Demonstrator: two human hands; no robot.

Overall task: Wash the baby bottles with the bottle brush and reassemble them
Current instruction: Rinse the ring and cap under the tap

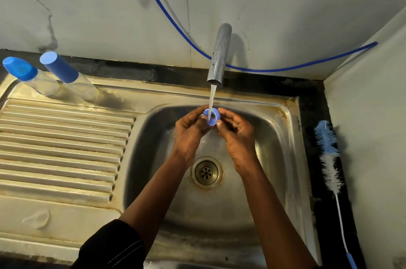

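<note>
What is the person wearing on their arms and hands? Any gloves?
No gloves: the left hand and right hand are bare, with no rings, watch or bracelet showing. The left arm has a black sleeve that starts near the elbow, with thin pale stitch lines on it. The right arm is bare as far as the picture shows.

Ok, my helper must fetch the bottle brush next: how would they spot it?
Find the steel sink; on the dark counter strip to its right, along the wall, lies the bottle brush. Unlike the smooth blue hose above, it has fluffy blue-and-white bristles on a thin white handle.
</note>
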